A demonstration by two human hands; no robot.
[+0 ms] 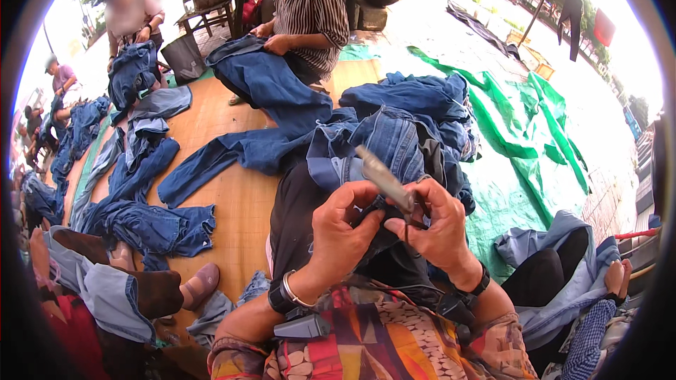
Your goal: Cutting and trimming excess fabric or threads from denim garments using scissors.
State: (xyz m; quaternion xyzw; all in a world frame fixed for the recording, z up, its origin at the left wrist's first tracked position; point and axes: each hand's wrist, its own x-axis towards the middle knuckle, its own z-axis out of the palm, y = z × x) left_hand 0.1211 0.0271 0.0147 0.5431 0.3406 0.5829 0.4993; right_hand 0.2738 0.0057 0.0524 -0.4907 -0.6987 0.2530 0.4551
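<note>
My right hand [441,231] is closed around the dark handles of a pair of scissors; the pale, blurred scissor blade [381,174] slants up and to the left. Beside it, my left hand [341,232] pinches a piece of dark blue cloth [379,205] between thumb and fingers. The two thumbs nearly meet over my lap, where dark fabric lies. Just beyond my hands rises a pile of blue jeans [394,137], partly hidden behind the blade.
Loose jeans [151,229] spread over the tan mat [232,200] at left. Green sheeting [507,162] covers ground at right. A person in a striped shirt [310,14] handles denim ahead; others sit on both sides, with light denim [546,309] over one lap at right.
</note>
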